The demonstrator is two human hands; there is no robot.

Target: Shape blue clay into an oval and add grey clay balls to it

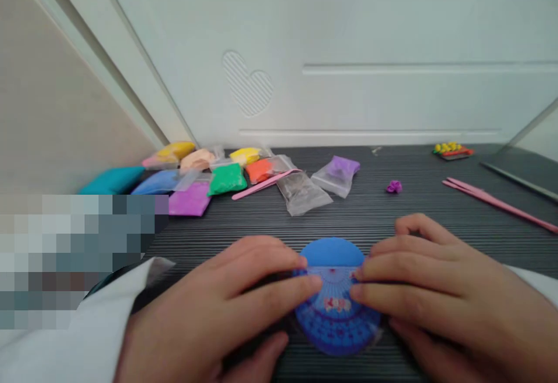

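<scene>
A round blue disc [333,255] with a patterned fan picture on its near half lies on the dark ribbed table [436,220] close to me. My left hand [226,313] rests on the table at the disc's left side, fingertips pressed against its edge. My right hand [436,296] mirrors it on the right side, fingers stretched flat and touching the disc's edge. Both hands lie palm down, fingers together and extended. White sleeves cover both wrists.
Several small bags of coloured clay [226,178] lie at the back left, with a pink stick [261,185] among them. A purple clay bit [394,186] sits mid-table. Pink tools [497,203] lie at right, a small yellow-and-red piece [451,150] far back.
</scene>
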